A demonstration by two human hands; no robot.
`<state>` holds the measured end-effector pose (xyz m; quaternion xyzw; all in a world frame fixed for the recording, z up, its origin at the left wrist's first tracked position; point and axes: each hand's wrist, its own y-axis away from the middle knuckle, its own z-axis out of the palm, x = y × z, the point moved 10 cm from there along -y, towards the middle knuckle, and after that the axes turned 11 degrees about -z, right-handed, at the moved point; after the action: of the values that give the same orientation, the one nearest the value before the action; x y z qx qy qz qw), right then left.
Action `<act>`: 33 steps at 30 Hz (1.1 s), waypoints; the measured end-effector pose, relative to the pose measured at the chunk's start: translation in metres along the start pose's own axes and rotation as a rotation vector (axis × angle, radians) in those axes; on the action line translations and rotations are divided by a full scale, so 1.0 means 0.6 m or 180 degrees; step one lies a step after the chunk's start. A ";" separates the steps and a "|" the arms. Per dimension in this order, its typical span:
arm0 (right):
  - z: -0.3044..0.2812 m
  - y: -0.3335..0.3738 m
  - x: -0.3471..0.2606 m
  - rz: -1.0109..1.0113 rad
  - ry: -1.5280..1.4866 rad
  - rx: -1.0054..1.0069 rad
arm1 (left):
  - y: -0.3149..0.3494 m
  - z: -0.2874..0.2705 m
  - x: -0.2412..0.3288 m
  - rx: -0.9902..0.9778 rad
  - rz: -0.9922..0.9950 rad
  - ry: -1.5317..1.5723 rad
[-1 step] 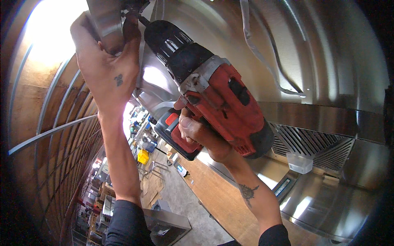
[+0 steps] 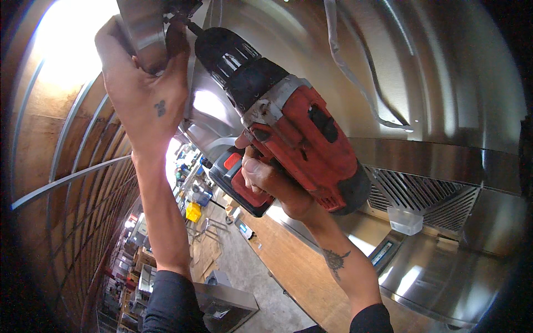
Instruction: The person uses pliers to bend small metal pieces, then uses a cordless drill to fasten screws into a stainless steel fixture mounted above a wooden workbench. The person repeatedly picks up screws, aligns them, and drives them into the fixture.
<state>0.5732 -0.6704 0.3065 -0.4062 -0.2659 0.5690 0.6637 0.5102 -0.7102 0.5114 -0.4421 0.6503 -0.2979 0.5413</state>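
Observation:
A red and black cordless drill (image 2: 311,144) fills the middle of the view, its chuck tilted up and to the left. My right hand (image 2: 272,180) is wrapped around its handle, above the battery pack (image 2: 239,183). Up at the top left, my left hand (image 2: 141,91) grips a shiny metal piece (image 2: 145,39) between thumb and fingers. The bit (image 2: 194,28) in the chuck reaches to a dark part beside my left thumb; its very tip is hard to make out.
Brushed metal panels (image 2: 444,72) curve around the right, with a hanging cable (image 2: 338,61). Slatted filters (image 2: 411,186) and a clear plastic cup (image 2: 405,220) sit lower right. Below are a wooden board (image 2: 294,261) and a metal box (image 2: 225,305); a yellow bin (image 2: 193,212) lies farther off.

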 end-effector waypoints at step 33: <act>-0.023 0.016 0.017 0.0444 -0.0350 0.0100 | 0.001 0.000 -0.003 0.0202 -0.0016 -0.0423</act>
<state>0.5815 -0.6633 0.2898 -0.3815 -0.2641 0.6393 0.6132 0.5103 -0.7083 0.5114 -0.4451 0.6020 -0.2896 0.5963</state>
